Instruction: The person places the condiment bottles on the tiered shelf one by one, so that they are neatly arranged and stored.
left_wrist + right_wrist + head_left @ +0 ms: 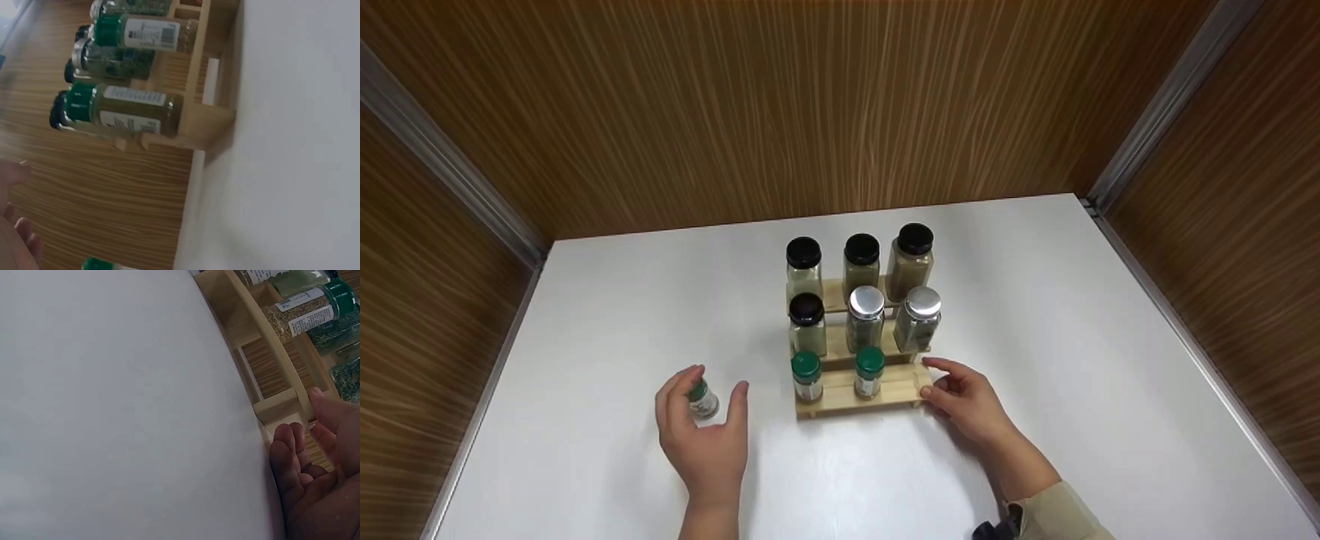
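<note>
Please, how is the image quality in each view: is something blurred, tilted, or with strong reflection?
Head view: sharp and evenly lit, with bright glare on the two silver lids and soft shadows under the hands. Left wrist view: rotated sideways and soft, the green-capped jars slightly blurred, the left hand out of focus at the edge. Right wrist view: tilted, the white table flat and featureless, the right hand fairly clear.
</note>
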Tool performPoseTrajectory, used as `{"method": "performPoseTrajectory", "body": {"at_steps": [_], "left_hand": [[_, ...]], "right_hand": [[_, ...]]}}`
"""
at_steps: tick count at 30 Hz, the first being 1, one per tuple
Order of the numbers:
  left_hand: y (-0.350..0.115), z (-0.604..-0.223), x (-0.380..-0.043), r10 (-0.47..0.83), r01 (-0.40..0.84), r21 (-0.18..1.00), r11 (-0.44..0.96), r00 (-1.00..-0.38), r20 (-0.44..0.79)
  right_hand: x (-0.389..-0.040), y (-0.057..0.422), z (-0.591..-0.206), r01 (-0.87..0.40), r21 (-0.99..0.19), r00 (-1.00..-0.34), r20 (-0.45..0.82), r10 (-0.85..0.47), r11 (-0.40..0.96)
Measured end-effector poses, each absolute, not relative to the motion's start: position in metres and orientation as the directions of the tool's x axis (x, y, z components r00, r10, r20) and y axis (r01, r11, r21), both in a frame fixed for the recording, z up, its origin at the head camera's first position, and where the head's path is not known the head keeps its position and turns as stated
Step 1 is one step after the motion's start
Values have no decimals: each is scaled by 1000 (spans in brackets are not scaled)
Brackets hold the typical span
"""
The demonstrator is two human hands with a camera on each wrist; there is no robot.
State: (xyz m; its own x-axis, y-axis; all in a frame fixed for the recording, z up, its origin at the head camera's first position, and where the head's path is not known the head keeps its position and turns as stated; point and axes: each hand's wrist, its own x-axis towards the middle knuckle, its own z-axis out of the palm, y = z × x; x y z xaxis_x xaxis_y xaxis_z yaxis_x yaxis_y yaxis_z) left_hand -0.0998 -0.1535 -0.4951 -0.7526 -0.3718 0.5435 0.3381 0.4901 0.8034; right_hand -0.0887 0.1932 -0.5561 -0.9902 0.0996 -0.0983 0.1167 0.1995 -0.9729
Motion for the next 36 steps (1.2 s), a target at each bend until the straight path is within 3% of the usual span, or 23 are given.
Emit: {"method": "performPoseTrajectory", "body": {"at_steps": [11,18,36], "left_hand": [[-166,-518,-116,-484,119,901,418,-810,331],[-170,-521,-122,-491,-26,936,350,-856,159],[-178,-528,-126,-488,-55,967,247,-870,75]], "right_hand": [[-89,193,-554,123,-968,-989,-103,102,217],[-88,192,-552,114,-974,-991,-97,96,194],[-88,193,-555,125,-974,-989,-108,99,191]]}}
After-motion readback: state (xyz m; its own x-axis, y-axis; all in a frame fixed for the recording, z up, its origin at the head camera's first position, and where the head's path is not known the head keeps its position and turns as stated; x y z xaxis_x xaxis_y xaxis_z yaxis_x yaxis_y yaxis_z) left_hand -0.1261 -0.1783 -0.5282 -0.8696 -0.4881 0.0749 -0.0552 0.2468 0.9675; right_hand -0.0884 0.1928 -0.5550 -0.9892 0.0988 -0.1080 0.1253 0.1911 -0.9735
